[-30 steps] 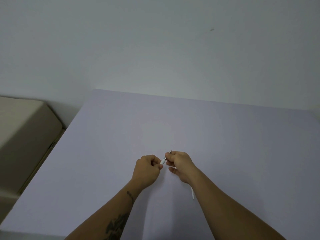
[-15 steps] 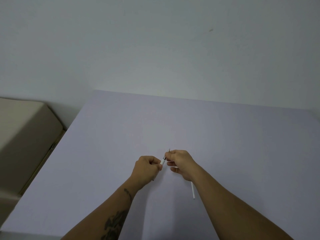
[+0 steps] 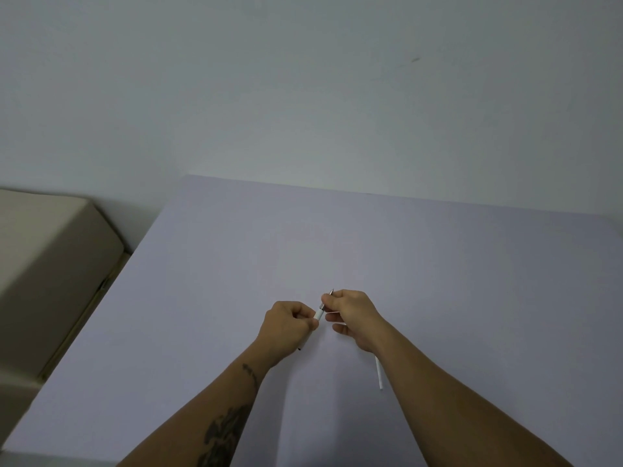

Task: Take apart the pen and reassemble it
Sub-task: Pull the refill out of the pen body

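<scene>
A slim white pen barrel (image 3: 319,313) runs slantwise between my two hands above the pale table (image 3: 438,264). My left hand (image 3: 288,326) is a fist closed round the barrel's lower part, and a dark end sticks out below the fist. My right hand (image 3: 350,313) pinches the pen's metal tip section (image 3: 328,296), whose point pokes up past the fingers. A thin white refill tube (image 3: 379,372) lies on the table beside my right forearm, partly hidden by the wrist.
A beige cushioned seat (image 3: 50,264) stands to the left of the table, lower than its top. A plain white wall (image 3: 303,96) rises behind the table's far edge.
Both hands stay at the same spot, gripping the pen. My right hand has drawn back a little, so more of the white refill tube shows beside the forearm.
</scene>
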The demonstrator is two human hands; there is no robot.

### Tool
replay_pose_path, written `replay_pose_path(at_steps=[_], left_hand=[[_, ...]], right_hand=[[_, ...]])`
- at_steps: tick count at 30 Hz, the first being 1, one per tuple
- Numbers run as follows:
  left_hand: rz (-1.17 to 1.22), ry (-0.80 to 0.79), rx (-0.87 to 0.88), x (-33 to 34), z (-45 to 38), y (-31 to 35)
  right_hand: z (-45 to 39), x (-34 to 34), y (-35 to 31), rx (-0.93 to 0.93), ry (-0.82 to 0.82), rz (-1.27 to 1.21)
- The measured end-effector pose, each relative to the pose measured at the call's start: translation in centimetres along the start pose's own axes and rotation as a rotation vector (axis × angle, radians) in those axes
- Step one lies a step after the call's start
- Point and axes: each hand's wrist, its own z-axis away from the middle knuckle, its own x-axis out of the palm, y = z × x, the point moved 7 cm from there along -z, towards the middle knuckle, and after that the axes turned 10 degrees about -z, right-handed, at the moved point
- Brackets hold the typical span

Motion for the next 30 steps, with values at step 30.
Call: replay_pose_path(at_steps=[30], left_hand=[[0.001,-0.001,-0.035,-0.19,-0.71,-0.79]], right_hand=[[-0.28,0.62,0.06,0.031,-0.031,0.015]])
